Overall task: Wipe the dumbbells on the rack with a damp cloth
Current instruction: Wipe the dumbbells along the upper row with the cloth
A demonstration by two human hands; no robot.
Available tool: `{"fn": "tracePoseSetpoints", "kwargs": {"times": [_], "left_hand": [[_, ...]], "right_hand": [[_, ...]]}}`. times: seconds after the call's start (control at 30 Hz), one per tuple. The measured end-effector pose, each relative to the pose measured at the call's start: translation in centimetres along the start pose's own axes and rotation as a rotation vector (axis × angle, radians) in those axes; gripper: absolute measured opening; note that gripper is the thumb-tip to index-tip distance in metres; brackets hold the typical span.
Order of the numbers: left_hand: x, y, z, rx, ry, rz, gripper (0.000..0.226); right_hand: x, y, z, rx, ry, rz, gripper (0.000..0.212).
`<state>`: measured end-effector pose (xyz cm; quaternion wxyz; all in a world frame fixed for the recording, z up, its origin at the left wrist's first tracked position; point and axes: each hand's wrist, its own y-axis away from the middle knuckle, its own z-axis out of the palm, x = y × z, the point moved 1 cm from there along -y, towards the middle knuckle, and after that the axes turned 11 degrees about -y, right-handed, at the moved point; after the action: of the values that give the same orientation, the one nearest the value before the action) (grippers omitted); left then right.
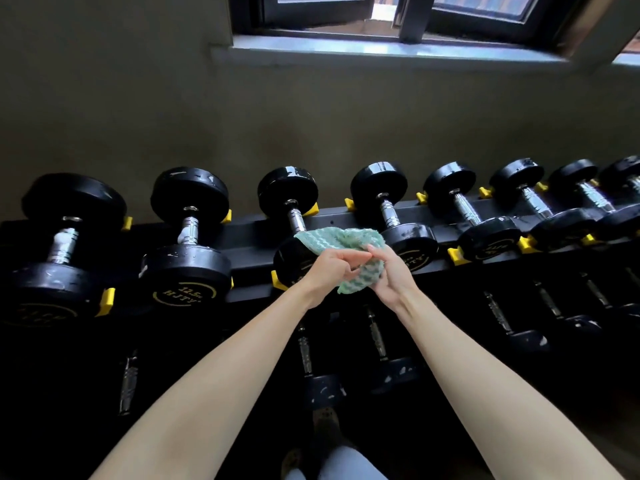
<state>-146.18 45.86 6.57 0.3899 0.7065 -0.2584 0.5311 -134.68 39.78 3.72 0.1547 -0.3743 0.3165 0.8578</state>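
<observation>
Cloth (pixel 346 242) is held bunched at the near edge of the rack (pixel 249 242) | it is pinched by the curled left hand (pixel 327 270); how far the right hand (pixel 389 277) is closed cannot be told | step judged: regripping between wipes | next: a firm fold is needed, pressed onto the dumbbell (pixel 287 190) just beyond.

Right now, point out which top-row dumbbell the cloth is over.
The third dumbbell from the left: only its handle runs down under the green cloth, which the left hand and right hand hold over its near end.
</observation>
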Motion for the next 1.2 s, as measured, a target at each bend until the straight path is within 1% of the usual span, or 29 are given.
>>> {"fn": "tracePoseSetpoints", "kwargs": {"times": [0.07,0.13,0.2,0.23,0.27,0.3,0.33,0.37,0.4,0.47,0.5,0.57,0.63,0.7,0.73,0.8,0.83,0.9,0.93,0.97,1.0,1.07,1.2], "left_hand": [[0.5,-0.9,-1.2,0.139,0.116,-0.029,0.048],[0.2,-1.9,-3.1,0.372,0.190,-0.054,0.044],[-0.8,-2.5,-5.2,0.609,0.122,-0.089,0.042],[-1.6,-2.7,-6.3,0.706,0.040,-0.114,0.041],[-2.2,-2.8,-7.2,0.759,-0.063,-0.144,0.041],[-2.8,-2.9,-7.8,0.756,-0.174,-0.190,0.042],[-3.2,-2.9,-8.1,0.704,-0.279,-0.243,0.044],[-3.7,-3.1,-8.2,0.628,-0.359,-0.285,0.047],[-4.2,-3.4,-8.3,0.555,-0.412,-0.307,0.050],[-4.9,-3.8,-8.5,0.501,-0.453,-0.319,0.051],[-5.1,-4.1,-8.9,0.513,-0.454,-0.321,0.049],[-5.1,-4.5,-9.6,0.546,-0.458,-0.338,0.046],[-4.7,-4.7,-9.7,0.550,-0.522,-0.379,0.042],[-4.2,-4.9,-9.5,0.575,-0.563,-0.415,0.040],[-4.0,-5.1,-9.6,0.591,-0.555,-0.440,0.040],[-3.6,-5.7,-10.1,0.592,-0.485,-0.496,0.036],[-3.5,-6.3,-10.6,0.567,-0.407,-0.524,0.035],[-3.2,-6.7,-11.4,0.457,-0.201,-0.580,0.037],[-3.1,-6.9,-11.7,0.439,-0.126,-0.587,0.039],[-3.0,-7.2,-12.0,0.463,-0.098,-0.576,0.038],[-3.0,-7.7,-12.3,0.497,-0.088,-0.561,0.034],[-2.9,-8.8,-12.8,0.547,-0.133,-0.540,0.024],[-2.4,-11.7,-13.2,0.567,-0.254,-0.497,0.008]], "right_hand": [[-1.1,-0.7,0.3,0.071,-0.066,-0.045,0.019],[-2.1,-1.4,0.9,0.163,-0.091,-0.151,0.015],[-2.8,-2.0,1.7,0.233,-0.039,-0.287,0.018],[-2.9,-2.5,1.8,0.268,0.039,-0.357,0.022],[-3.1,-3.1,1.9,0.298,0.175,-0.413,0.030],[-2.7,-4.0,1.8,0.310,0.352,-0.434,0.036],[-2.2,-4.5,2.0,0.294,0.527,-0.412,0.038],[-1.2,-5.1,2.1,0.250,0.652,-0.357,0.036],[-0.2,-5.4,2.4,0.187,0.728,-0.277,0.032],[1.4,-5.3,2.7,0.109,0.802,-0.184,0.030],[1.9,-5.3,2.7,0.097,0.812,-0.188,0.030],[2.5,-5.0,2.8,0.081,0.838,-0.246,0.032],[2.8,-4.6,3.4,0.048,0.855,-0.307,0.033],[3.1,-4.5,4.2,0.004,0.869,-0.338,0.021],[2.7,-4.7,4.6,0.002,0.858,-0.334,0.013],[1.5,-5.5,4.8,0.013,0.743,-0.283,0.008],[0.7,-6.2,4.8,0.013,0.639,-0.240,0.008],[-0.5,-7.3,4.7,0.025,0.414,-0.149,0.010],[-1.0,-8.0,4.9,0.034,0.294,-0.096,0.012],[-1.4,-8.7,5.1,0.049,0.178,-0.040,0.014],[-1.7,-9.6,5.3,0.074,0.072,0.011,0.016],[-2.4,-11.8,5.8,0.151,-0.046,0.072,0.015],[-3.6,-16.4,6.3,0.253,-0.043,0.098,0.013]]}}
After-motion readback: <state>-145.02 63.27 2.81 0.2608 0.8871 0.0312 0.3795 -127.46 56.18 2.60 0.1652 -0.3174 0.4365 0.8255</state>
